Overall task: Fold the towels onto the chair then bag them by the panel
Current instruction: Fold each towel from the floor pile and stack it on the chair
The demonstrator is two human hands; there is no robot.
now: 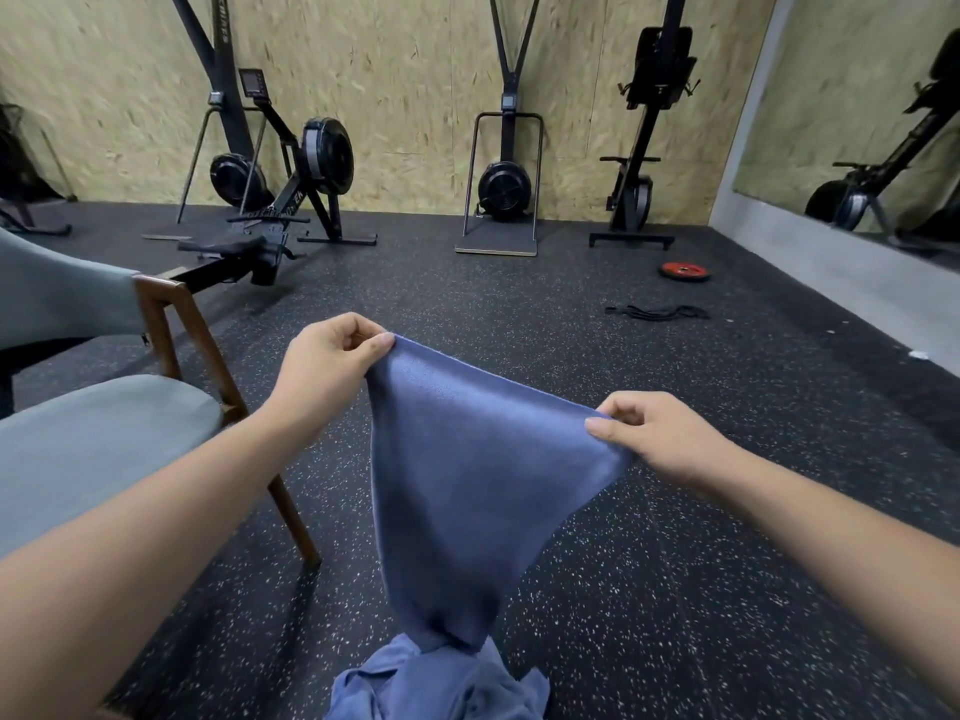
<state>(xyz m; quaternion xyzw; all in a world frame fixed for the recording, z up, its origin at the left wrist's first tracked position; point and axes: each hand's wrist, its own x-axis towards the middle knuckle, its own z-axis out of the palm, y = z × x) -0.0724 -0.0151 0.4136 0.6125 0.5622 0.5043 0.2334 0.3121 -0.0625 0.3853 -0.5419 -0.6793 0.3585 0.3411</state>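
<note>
While both hands pinch corners, towel hangs.

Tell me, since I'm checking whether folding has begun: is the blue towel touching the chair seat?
Apart. The head view shows speckled floor between the held-up towel and the chair seat.

Towel right of chair, above floor.

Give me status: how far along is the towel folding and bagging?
Early. Done: nothing visible; no folded towel on the chair seat. In hand: left hand and right hand each pinch a corner of a blue towel, hanging unfolded. Left: fold it, the blue cloth heap below, then bagging; no bag in view.
</note>
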